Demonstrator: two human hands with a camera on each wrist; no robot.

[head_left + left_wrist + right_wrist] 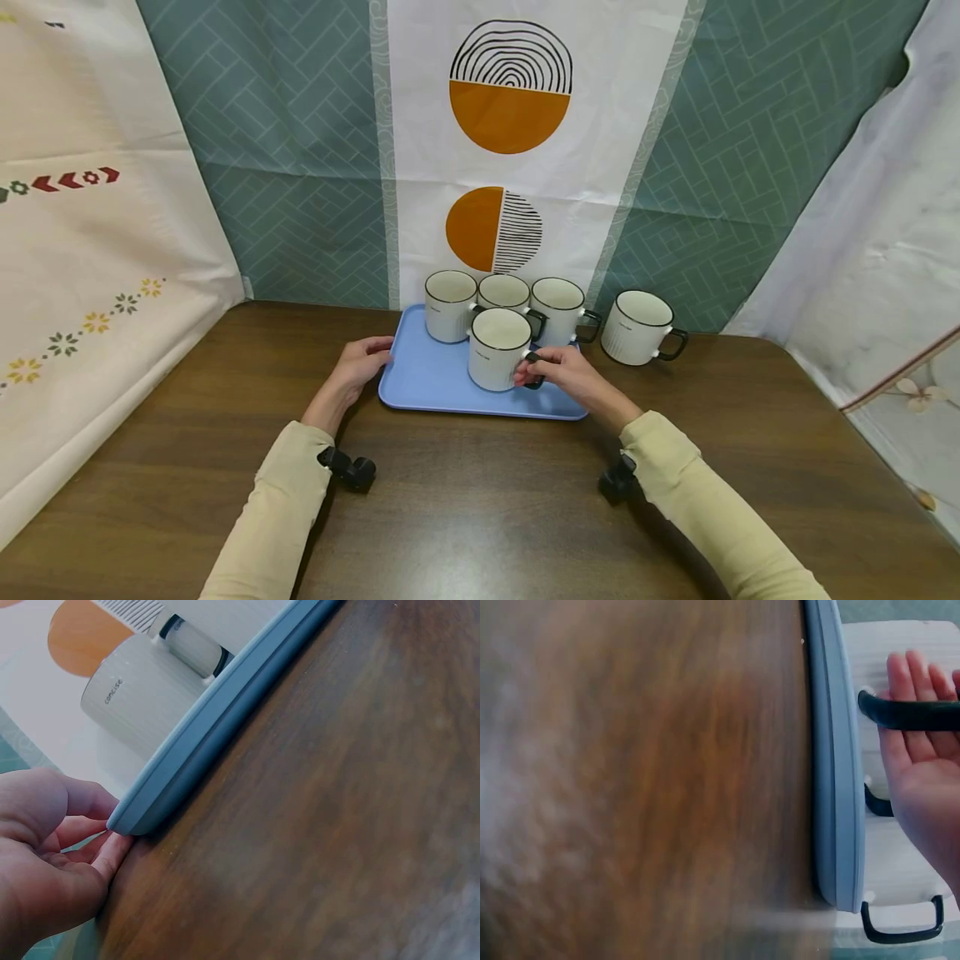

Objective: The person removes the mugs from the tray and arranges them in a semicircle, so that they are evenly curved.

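Note:
My left hand (360, 365) pinches the left edge of a light blue tray (420, 387); the left wrist view shows its fingers at the tray's corner rim. At the tray's front middle, my right hand (568, 373) holds a white ribbed mug (491, 365) by its black handle (919, 715), the fingers passed through the loop. Behind it, a row of matching mugs stands upright on the tray: a left mug (447, 321), a middle mug (504, 289) partly hidden by the front one, and a right mug (553, 321).
Another mug of the same kind (633, 333) stands on the brown wooden table (480, 492) to the right of the tray, its handle pointing right. A patterned cloth (300, 167) hangs just behind the tray, with pale cloths at both sides.

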